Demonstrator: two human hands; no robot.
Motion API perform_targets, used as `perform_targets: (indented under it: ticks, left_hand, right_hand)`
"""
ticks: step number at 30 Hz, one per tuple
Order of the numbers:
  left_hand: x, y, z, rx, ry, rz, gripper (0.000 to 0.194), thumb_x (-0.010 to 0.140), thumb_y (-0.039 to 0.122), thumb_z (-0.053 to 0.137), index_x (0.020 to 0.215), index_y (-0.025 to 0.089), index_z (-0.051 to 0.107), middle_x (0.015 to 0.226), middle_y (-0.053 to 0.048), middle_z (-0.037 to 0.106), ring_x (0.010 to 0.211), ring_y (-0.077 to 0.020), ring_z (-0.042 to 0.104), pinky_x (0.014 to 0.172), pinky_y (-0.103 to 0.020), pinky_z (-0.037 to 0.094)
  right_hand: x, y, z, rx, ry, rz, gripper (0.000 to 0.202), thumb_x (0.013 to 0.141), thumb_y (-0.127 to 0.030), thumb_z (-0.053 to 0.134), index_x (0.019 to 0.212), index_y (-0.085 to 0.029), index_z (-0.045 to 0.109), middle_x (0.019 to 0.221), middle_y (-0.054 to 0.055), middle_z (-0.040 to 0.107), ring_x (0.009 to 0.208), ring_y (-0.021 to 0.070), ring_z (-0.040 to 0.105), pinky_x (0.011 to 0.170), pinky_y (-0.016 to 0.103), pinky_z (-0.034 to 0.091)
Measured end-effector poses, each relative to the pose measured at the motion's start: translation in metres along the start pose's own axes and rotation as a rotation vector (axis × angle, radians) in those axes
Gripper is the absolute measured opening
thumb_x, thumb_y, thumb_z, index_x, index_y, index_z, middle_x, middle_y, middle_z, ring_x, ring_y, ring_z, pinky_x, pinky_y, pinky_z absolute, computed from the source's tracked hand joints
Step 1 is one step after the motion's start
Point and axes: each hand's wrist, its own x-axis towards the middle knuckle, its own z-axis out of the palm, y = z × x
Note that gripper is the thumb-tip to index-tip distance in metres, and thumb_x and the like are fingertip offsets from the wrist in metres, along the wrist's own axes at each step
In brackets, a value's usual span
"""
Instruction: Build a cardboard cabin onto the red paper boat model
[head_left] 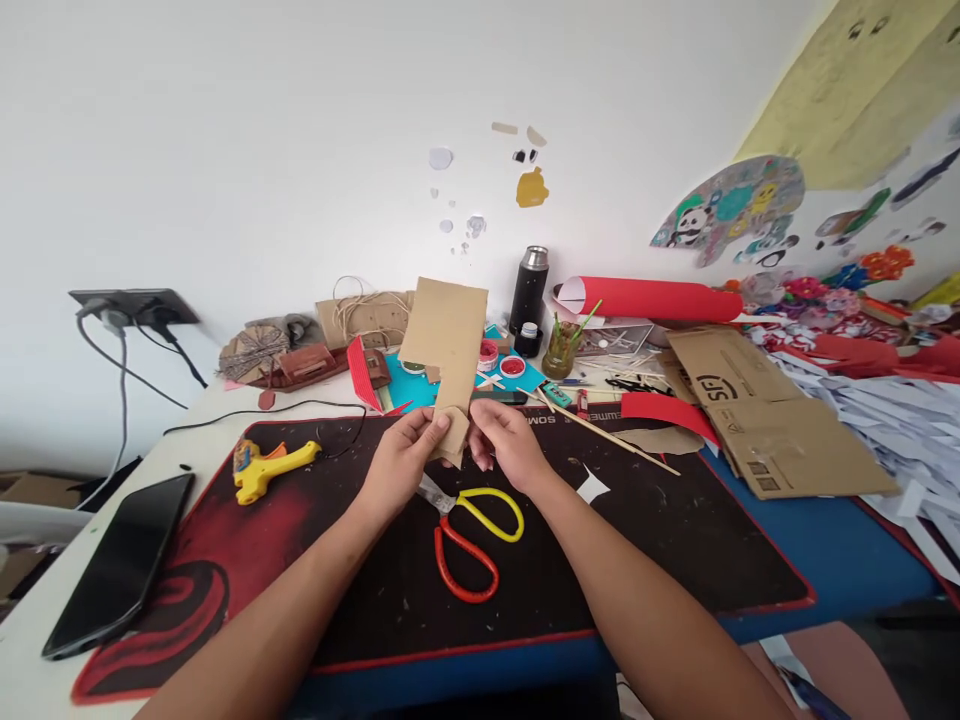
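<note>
A brown cardboard piece (446, 325) is held upright above the dark mat, wide at the top with a narrower strip running down. My left hand (409, 450) grips the lower end of that strip, thumb pressed on its front, where a flap or second layer shows. On the strip's right edge, my right hand (508, 445) is closed, thumb and fingers pinching near the bottom; its fingertips are partly hidden. Below both hands lie scissors (469, 545) with one yellow and one red handle loop, their blades partly covered by my left hand.
A yellow glue gun (274, 470) lies at left, beside a dark phone or tablet (120, 565). Behind stand a black flask (529, 290) and a jar (561, 348). A thin stick (607, 435), a white scrap (592, 487) and flattened cardboard (780, 420) lie at right.
</note>
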Motion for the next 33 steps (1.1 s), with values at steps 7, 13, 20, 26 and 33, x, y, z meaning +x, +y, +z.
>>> perform_targets:
  ticks: [7,13,20,26,33]
  left_hand:
    - [-0.002,0.0,0.003,0.047,-0.06,-0.048,0.052,0.08,0.064,0.083,0.101,0.019,0.068,0.089,-0.003,0.076,0.075,-0.0197,0.072,0.062,-0.029,0.062]
    - [0.001,0.006,-0.006,0.089,-0.123,-0.071,0.05,0.081,0.06,0.084,0.103,0.018,0.07,0.091,-0.005,0.078,0.081,-0.022,0.074,0.071,-0.032,0.063]
    - [-0.002,0.008,-0.002,0.124,-0.053,-0.03,0.05,0.08,0.063,0.084,0.099,0.02,0.07,0.088,-0.003,0.077,0.075,-0.0191,0.071,0.067,-0.03,0.062]
    - [-0.002,0.008,-0.002,0.131,-0.051,-0.006,0.048,0.083,0.064,0.08,0.095,0.02,0.068,0.086,-0.002,0.075,0.075,-0.0196,0.071,0.066,-0.031,0.062]
    - [-0.003,0.008,-0.002,0.105,-0.084,-0.029,0.047,0.084,0.063,0.08,0.094,0.019,0.068,0.087,-0.003,0.075,0.076,-0.0197,0.071,0.068,-0.031,0.062]
  right_hand:
    - [-0.004,-0.008,-0.007,-0.075,-0.022,-0.011,0.038,0.093,-0.056,0.069,0.101,-0.019,0.067,0.047,-0.011,0.05,0.037,0.0103,0.044,0.041,0.023,0.035]
    - [-0.004,-0.006,-0.009,-0.124,0.021,-0.03,0.034,0.093,-0.055,0.068,0.091,-0.021,0.064,0.048,-0.01,0.05,0.038,0.0105,0.045,0.042,0.023,0.035]
    - [-0.007,-0.011,-0.007,-0.116,-0.019,-0.002,0.038,0.095,-0.058,0.065,0.098,-0.02,0.065,0.05,-0.009,0.054,0.039,0.0106,0.047,0.042,0.023,0.035]
    - [-0.008,-0.013,-0.007,-0.1,-0.052,0.016,0.036,0.095,-0.055,0.067,0.099,-0.02,0.064,0.052,-0.009,0.054,0.039,0.0103,0.047,0.043,0.023,0.035]
    - [-0.008,-0.012,-0.006,-0.083,-0.035,0.036,0.038,0.091,-0.057,0.071,0.096,-0.02,0.064,0.051,-0.009,0.054,0.039,0.01,0.046,0.042,0.023,0.034]
